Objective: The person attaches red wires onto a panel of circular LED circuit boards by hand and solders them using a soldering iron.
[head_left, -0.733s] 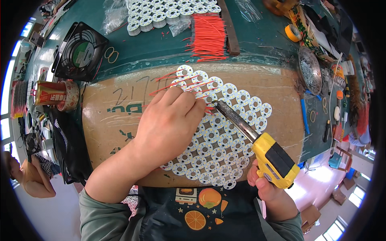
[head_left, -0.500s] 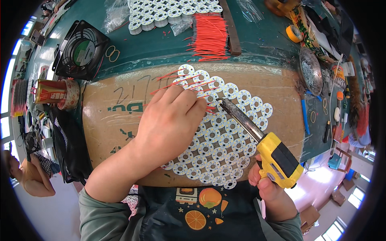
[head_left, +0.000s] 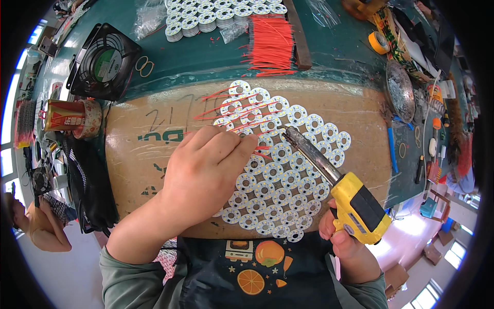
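Round white LED circuit boards (head_left: pixel 289 179) with centre holes lie in close rows on a brown cardboard sheet (head_left: pixel 139 175). Several thin red wires (head_left: pixel 248 108) stretch across the boards at the upper left of this group. My left hand (head_left: pixel 206 167) is closed over the boards' left side, and red wire ends stick out by its fingertips. My right hand (head_left: pixel 339 234) grips a yellow and black soldering gun (head_left: pixel 360 208) from below. The gun's dark metal tip points up and left, at a board just right of my left fingertips. Boards beneath my left hand are hidden.
Behind the cardboard lie a bundle of red wires (head_left: pixel 271 44) against a dark bar (head_left: pixel 301 41) and stacked boards (head_left: pixel 206 18). A black fan (head_left: pixel 105 64) and a red-gold can (head_left: pixel 64 116) stand left. A metal bowl (head_left: pixel 399 92) and yellow tape roll (head_left: pixel 378 43) sit right.
My left hand has moved down and slightly left, uncovering boards and red wires above it. The soldering gun stays almost in place in my right hand.
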The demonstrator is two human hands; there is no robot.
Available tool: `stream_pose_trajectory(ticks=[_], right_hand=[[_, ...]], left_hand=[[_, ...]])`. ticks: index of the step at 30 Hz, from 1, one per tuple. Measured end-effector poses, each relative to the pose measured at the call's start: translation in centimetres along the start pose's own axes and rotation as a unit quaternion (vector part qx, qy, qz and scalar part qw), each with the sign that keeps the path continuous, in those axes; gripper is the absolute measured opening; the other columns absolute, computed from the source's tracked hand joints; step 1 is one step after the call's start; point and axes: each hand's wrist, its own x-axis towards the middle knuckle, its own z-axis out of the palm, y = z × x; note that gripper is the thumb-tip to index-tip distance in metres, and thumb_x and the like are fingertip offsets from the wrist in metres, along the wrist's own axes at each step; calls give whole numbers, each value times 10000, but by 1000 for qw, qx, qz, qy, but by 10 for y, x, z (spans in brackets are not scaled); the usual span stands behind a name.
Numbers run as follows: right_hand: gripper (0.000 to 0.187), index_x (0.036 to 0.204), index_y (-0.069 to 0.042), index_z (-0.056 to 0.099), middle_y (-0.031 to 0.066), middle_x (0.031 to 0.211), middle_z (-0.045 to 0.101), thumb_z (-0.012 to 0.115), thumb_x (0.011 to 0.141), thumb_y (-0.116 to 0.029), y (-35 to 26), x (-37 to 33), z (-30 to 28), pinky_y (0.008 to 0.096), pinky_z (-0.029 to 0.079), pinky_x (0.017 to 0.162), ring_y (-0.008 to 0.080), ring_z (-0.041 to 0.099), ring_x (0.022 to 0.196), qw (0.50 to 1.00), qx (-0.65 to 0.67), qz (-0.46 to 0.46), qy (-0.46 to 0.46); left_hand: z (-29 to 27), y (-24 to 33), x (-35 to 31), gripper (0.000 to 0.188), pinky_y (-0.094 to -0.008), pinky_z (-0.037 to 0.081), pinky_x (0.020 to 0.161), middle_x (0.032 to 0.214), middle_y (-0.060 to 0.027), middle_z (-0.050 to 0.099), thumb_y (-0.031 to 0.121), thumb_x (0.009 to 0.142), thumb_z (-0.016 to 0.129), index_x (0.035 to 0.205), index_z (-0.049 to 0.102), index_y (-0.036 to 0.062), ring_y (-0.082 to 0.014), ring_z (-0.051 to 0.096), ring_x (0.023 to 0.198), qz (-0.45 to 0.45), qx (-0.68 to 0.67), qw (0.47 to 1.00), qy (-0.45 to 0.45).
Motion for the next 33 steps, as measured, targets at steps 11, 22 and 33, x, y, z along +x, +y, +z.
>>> stream_pose_trajectory(ticks=[11, 22, 33], right_hand=[[264, 887, -77, 652, 31, 758, 635, 785, 881, -305, -11, 1, 12, 319, 484, 583, 188, 626, 640, 999, -41, -11, -5], [270, 888, -65, 658, 44, 748, 625, 782, 881, -304, -8, 1, 11, 325, 468, 575, 205, 614, 632, 996, -92, -7, 1], [214, 907, -61, 656, 43, 756, 637, 761, 890, -247, -4, 0, 6, 331, 469, 573, 214, 610, 627, 998, -51, -41, -20]], left_hand=[[7, -7, -5, 380, -392, 539, 823, 995, -41, 639, 44, 729, 677, 1106, 720, 51, -251, 636, 946, 9, -41, 999, -13], [4, -8, -2, 367, -380, 553, 796, 966, -55, 676, -27, 698, 699, 1044, 775, 68, -267, 648, 877, -12, -69, 998, -5], [5, -7, -2, 349, -386, 550, 786, 964, -63, 663, -32, 707, 713, 1038, 766, 64, -272, 644, 878, -13, -69, 998, 3]])
